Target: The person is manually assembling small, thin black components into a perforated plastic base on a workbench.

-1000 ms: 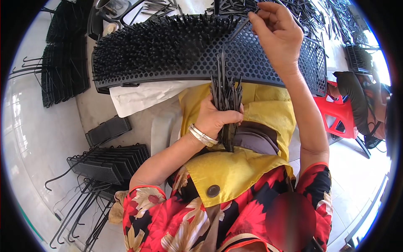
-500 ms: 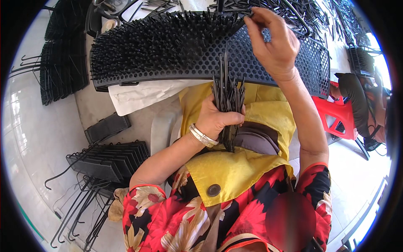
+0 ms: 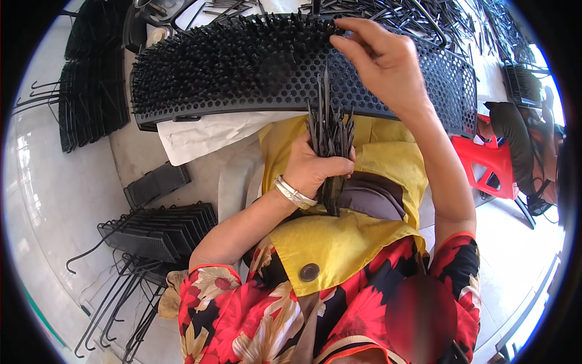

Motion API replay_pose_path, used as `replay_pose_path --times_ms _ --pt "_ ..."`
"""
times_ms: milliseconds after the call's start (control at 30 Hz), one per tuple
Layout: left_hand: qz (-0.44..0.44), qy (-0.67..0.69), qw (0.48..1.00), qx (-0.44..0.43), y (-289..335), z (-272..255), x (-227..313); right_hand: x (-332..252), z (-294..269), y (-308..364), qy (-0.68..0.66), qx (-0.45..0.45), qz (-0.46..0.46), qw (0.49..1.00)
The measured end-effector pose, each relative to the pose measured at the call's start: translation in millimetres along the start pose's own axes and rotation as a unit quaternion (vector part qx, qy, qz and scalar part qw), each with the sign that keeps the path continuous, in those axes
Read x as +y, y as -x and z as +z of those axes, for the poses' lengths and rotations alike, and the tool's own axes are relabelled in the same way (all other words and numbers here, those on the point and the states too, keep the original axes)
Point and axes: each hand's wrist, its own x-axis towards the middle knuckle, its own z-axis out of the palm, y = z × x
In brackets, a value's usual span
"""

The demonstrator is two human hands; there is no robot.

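Strips [image 3: 330,134], black, are lying bundled within the left hand [image 3: 311,173], fingers wrapping them, tips facing the perforated tray [image 3: 450,90], presumably for ready access, while we are seeing the right hand [image 3: 391,70] over that tray, thumb and forefinger slightly parted, any held piece being indistinct.

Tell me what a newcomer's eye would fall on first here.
Most likely the long black rack across the upper middle, its left part bristling with dark spikes, its right part showing holes beside the right hand. Then the left hand, gripping a bundle of dark strips over the yellow apron. Off to the right, a bright red stool stands out.
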Motion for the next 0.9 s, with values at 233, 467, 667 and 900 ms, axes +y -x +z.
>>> replay_pose_path --times_ms 233,467,667,900 --pt "0.013 -0.017 1.0 -0.019 0 0 -3 -24 -11 10 -0.207 -0.064 0.195 0.957" --pt "0.006 -0.009 1.0 -0.014 -1 -3 -4 -4 -13 -1 -0.239 0.172 0.078 0.953" --pt "0.009 -0.021 1.0 -0.01 0 -1 -2 3 11 -4 -0.151 0.221 -0.008 0.963" --pt "0.01 -0.016 1.0 -0.005 -1 -1 -3 9 21 -13 0.053 0.147 -0.207 0.966"
